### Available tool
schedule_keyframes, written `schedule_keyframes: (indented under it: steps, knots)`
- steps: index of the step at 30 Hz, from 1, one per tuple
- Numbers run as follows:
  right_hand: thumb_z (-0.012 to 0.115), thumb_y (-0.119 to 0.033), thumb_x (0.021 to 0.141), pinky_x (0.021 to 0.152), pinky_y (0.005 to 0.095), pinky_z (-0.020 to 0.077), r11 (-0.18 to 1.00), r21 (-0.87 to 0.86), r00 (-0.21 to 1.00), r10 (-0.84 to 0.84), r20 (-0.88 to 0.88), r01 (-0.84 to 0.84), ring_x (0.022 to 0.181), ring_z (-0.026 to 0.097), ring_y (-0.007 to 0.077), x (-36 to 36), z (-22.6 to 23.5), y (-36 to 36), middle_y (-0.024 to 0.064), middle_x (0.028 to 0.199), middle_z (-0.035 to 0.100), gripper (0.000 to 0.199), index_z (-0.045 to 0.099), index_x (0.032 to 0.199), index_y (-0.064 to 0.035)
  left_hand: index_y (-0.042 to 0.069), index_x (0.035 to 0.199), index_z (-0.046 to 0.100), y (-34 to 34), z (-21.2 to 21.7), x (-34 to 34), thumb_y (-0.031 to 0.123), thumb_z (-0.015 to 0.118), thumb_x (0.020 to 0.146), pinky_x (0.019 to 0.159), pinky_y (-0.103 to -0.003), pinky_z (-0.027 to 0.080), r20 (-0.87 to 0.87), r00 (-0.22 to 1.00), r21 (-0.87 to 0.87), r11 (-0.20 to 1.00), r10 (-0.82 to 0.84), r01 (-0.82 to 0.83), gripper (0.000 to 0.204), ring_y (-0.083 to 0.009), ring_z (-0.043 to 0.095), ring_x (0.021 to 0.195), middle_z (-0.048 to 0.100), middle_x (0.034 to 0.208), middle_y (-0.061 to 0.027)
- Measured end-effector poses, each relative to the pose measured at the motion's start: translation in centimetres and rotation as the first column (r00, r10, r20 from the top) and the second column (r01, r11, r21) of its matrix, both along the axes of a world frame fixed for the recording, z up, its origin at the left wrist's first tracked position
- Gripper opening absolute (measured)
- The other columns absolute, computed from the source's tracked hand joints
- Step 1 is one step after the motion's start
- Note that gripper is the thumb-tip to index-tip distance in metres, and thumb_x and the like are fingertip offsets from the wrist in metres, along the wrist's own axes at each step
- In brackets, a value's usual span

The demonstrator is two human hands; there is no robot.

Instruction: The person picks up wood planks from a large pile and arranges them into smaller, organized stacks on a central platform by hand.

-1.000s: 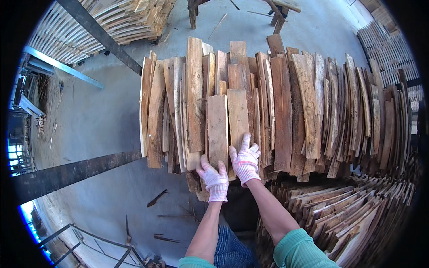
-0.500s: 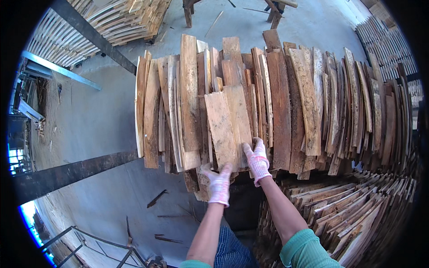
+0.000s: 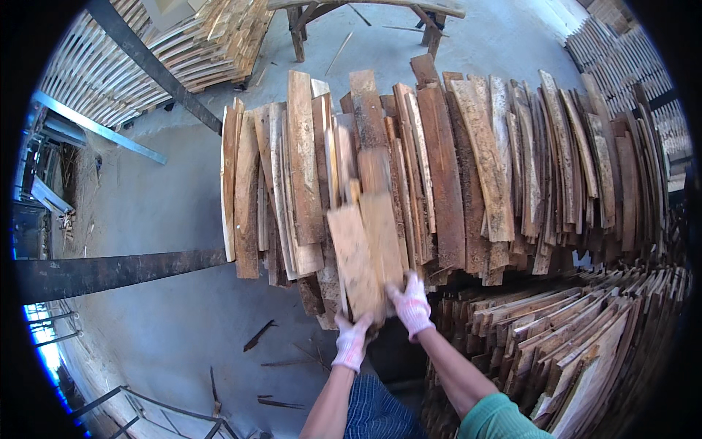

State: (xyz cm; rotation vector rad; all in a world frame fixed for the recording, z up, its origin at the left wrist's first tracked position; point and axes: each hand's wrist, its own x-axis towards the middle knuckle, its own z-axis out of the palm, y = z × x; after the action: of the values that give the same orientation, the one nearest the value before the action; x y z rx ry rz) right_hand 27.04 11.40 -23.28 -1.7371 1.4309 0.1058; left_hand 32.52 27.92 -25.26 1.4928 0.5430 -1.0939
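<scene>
Two short, pale wooden boards, a left board (image 3: 351, 252) and a slightly blurred right board (image 3: 383, 245), lie side by side over the front of a long row of rough planks (image 3: 442, 168). My left hand (image 3: 352, 342), in a pinkish-white knit glove, is closed on the near end of the left board. Gloved the same way, my right hand (image 3: 411, 304) grips the right board by its lower right edge. The fingers under the boards are hidden. Behind the pair, a darker plank (image 3: 374, 168) shows through, blurred.
Below the row on the right stands another dense stack of thin boards (image 3: 556, 344). A dark metal beam (image 3: 124, 273) reaches in from the left. Wood scraps (image 3: 259, 334) lie on the floor. At the back are a wooden trestle (image 3: 365, 6) and a large slat pile (image 3: 183, 44).
Both hands have pulled the two pale boards toward me, so their far ends sit lower over the row. My right hand has slid down the right board's edge. The view has shifted slightly.
</scene>
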Motion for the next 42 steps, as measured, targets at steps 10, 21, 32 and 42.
schedule_keyframes:
  steps: [10, 21, 32, 42]
  knots:
    - [0.085, -0.030, 0.083, 0.095, 0.0376, 0.0554, 0.379, 0.925, 0.780, -0.576, 0.243, -0.008, 0.107, 0.067, 0.0208, -4.0, -2.7, 2.3, 0.0080, 0.122, 0.068, 0.069, 0.053, 0.139, -0.0033, 0.012, 0.153, 0.037, 9.7, -5.0, 3.2, 0.038, 0.082, 0.086, 0.110, -0.045, 0.044, -0.125, 0.851, -0.350, 0.825, -0.510, 0.444, 0.085, -0.0253, 0.051, 0.132, 0.053, 0.145, -0.0073]
    - [0.076, -0.051, 0.087, 0.105, 0.0322, 0.0467, 0.593, 0.804, 0.875, -0.366, 0.316, -0.042, 0.122, 0.060, 0.0181, -8.9, 12.2, 9.3, 0.0122, 0.136, 0.061, 0.088, 0.042, 0.148, 0.0020, -0.002, 0.150, 0.043, 10.0, 9.7, 2.2, 0.048, 0.067, 0.097, 0.121, -0.036, 0.033, -0.030, 0.880, -0.276, 0.851, -0.473, 0.448, 0.077, -0.0213, 0.047, 0.140, 0.049, 0.153, -0.0122]
    - [0.084, -0.034, 0.085, 0.098, 0.0329, 0.0523, 0.525, 0.848, 0.767, -0.570, 0.294, 0.066, 0.112, 0.064, 0.0171, -13.4, 25.6, 14.2, 0.0110, 0.128, 0.065, 0.076, 0.048, 0.141, 0.0026, 0.002, 0.145, 0.048, 14.2, 16.8, -2.1, 0.051, 0.085, 0.079, 0.104, -0.045, 0.051, -0.208, 0.864, -0.345, 0.861, -0.458, 0.373, 0.090, -0.0254, 0.061, 0.116, 0.061, 0.131, -0.0114]
    - [0.088, -0.039, 0.080, 0.107, 0.0337, 0.0453, 0.651, 0.588, 0.068, -0.696, 0.715, 0.481, 0.124, 0.055, 0.0172, -23.1, 34.9, 19.1, 0.0099, 0.136, 0.059, 0.092, 0.040, 0.149, -0.0008, 0.001, 0.145, 0.047, -1.8, 32.1, -6.2, 0.057, 0.085, 0.071, 0.102, -0.040, 0.051, 0.389, 0.391, -0.483, 0.177, -0.834, 0.857, 0.100, -0.0262, 0.060, 0.117, 0.059, 0.133, -0.0114]
